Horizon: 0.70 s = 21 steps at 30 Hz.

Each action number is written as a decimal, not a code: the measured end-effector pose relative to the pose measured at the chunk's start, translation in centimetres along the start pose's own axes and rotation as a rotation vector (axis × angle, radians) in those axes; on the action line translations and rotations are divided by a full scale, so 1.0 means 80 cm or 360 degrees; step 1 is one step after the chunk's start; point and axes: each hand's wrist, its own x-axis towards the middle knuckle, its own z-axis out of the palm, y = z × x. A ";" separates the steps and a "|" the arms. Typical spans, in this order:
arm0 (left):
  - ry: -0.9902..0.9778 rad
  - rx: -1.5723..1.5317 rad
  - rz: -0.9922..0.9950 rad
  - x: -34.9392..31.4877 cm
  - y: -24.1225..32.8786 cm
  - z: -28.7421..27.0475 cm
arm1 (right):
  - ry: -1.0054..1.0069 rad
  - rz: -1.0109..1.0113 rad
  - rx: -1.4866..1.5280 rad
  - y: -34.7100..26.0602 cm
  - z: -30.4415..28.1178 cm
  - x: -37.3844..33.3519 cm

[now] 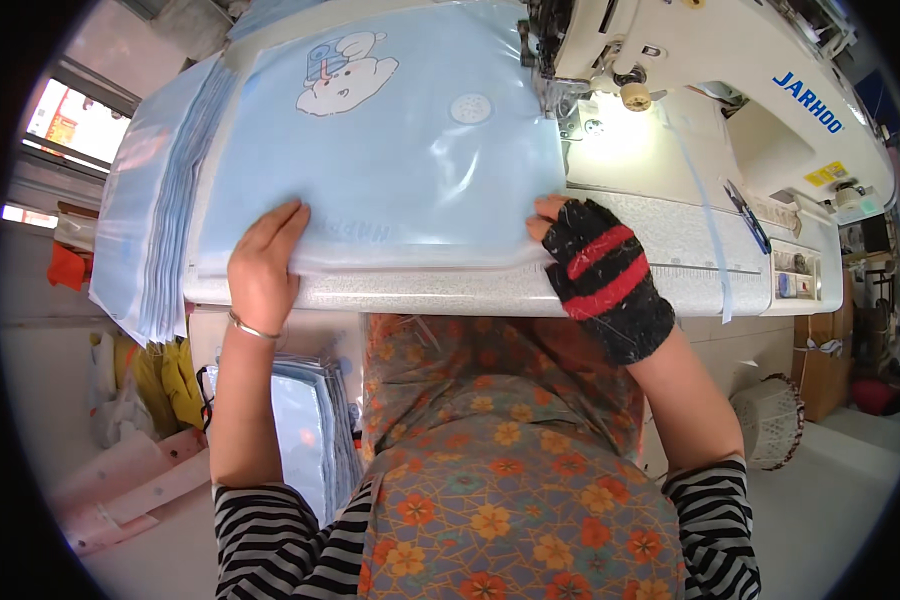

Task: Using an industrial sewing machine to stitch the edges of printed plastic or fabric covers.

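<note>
A pale blue, glossy plastic sheet or bag (400, 165) with a cartoon puppy print lies on the sewing machine's table. Along its right edge it reaches the sewing machine's (705, 70) lit needle area. My left hand (265, 260), with a bracelet at the wrist, rests on the near left part of the sheet, fingers stretched out. At the near right corner, my right hand (610, 275) wears a fingerless black glove with red stripes. Its bare fingertips are closed on the sheet's edge; the thumb is hard to make out.
A thick stack of similar blue sheets (160, 190) hangs over the table's left end. Below, another stack (315, 425) stands by my lap. Thread snips (747, 215), a small compartment tray (795, 280) and a blue strip (705, 210) lie right. A white basket (770, 420) stands on the floor.
</note>
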 end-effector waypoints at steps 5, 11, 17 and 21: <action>0.0001 -0.0028 0.0016 0.028 -0.031 0.018 | 0.0018 0.0004 -0.0207 0.013 0.001 0.026; -0.0007 0.0031 0.0123 0.048 -0.044 0.026 | 0.0103 -0.0002 -0.0241 0.028 0.007 0.045; -0.0053 0.0130 0.0168 0.038 -0.010 0.004 | 0.0089 0.0091 -0.0284 0.036 0.011 0.051; -0.0067 0.0222 0.0228 0.010 0.033 -0.016 | 0.0122 0.0198 -0.0131 0.038 0.008 0.052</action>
